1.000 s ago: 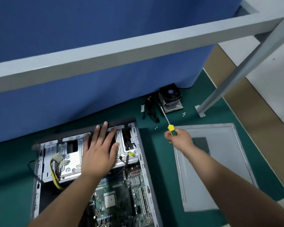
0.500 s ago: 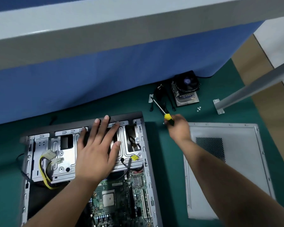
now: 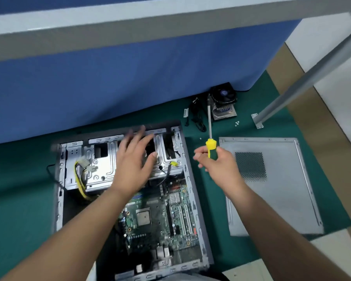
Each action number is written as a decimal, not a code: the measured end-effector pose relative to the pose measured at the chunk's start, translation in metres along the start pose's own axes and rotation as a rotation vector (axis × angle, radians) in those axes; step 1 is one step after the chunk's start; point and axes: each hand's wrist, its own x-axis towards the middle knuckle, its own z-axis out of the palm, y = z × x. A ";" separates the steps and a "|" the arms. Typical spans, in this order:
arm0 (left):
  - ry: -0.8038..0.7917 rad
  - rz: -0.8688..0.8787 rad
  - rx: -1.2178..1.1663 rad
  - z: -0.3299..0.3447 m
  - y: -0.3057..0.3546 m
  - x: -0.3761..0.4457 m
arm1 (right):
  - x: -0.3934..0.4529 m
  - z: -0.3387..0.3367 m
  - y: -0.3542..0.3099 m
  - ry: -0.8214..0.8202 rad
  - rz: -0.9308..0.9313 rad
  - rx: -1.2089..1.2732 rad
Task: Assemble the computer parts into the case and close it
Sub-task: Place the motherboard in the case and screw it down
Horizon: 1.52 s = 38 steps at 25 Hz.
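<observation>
The open computer case (image 3: 193, 191) lies flat on the green mat, its motherboard (image 3: 160, 224) exposed. My left hand (image 3: 134, 165) hovers blurred over the silver drive cage (image 3: 101, 165) at the case's far end, fingers spread, holding nothing. My right hand (image 3: 219, 163) sits between the case and the grey side panel (image 3: 282, 189), gripping a yellow and green screwdriver (image 3: 210, 147) with its shaft pointing away from me. The CPU cooler with fan (image 3: 224, 102) rests against the blue wall beyond it.
Black cables (image 3: 197, 116) lie beside the cooler, and small screws (image 3: 237, 123) are scattered on the mat. A grey metal table leg (image 3: 304, 84) with a foot plate stands at the right. A blue partition (image 3: 130, 74) rises behind the case. Yellow wires (image 3: 79, 179) hang at the cage's left.
My right hand has lifted the screwdriver and drawn it back toward me, the shaft now upright. My left hand has moved slightly on the drive cage and is blurred.
</observation>
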 end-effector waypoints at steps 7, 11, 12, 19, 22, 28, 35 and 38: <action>-0.265 -0.205 -0.830 -0.014 0.039 -0.105 | -0.091 0.042 -0.010 -0.241 0.107 0.157; -0.417 -0.220 -0.953 -0.034 0.023 -0.120 | -0.108 0.048 -0.007 -0.373 0.234 0.198; -0.446 -0.217 -0.963 -0.038 0.020 -0.123 | -0.111 0.049 -0.007 -0.401 0.282 0.225; -0.394 -0.495 -1.207 -0.031 -0.007 -0.128 | -0.127 0.069 0.006 -0.358 0.227 -0.021; -0.065 -0.870 -1.592 -0.031 -0.013 -0.124 | -0.133 0.066 0.009 -0.451 0.181 -0.184; 0.053 -1.025 -1.792 -0.034 -0.013 -0.128 | -0.140 0.050 0.011 -0.392 0.114 -0.088; 0.083 -1.018 -1.948 -0.038 -0.010 -0.126 | -0.142 0.049 0.023 -0.020 0.058 0.585; 0.084 -1.009 -1.988 -0.038 -0.007 -0.126 | -0.142 0.052 0.024 -0.007 0.038 0.569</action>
